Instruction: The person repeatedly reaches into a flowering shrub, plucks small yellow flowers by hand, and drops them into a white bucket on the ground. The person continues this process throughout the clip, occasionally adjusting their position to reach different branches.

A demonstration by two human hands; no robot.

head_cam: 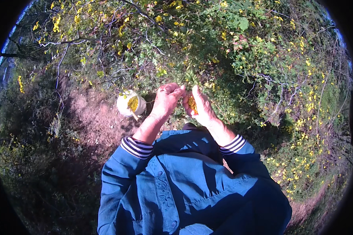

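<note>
My right hand (204, 108) is cupped around a small heap of yellow flowers (191, 104), which shows between the thumb and the curled fingers. Close to its left, my left hand (168, 98) has its fingers drawn together in a pinch. Whether something small sits between those fingertips is too fine to make out. To the left of my left wrist, a white bucket (122, 106) stands on the ground with yellow flowers (133, 103) inside. A pale grip (134, 115) lies against its near side.
Dense bushes with yellow blossoms (301, 138) spread ahead and to the right. Bare, thin branches (76, 41) reach in from the upper left. Reddish soil (89, 114) lies left of the bucket, with shaded undergrowth (32, 176) beyond it.
</note>
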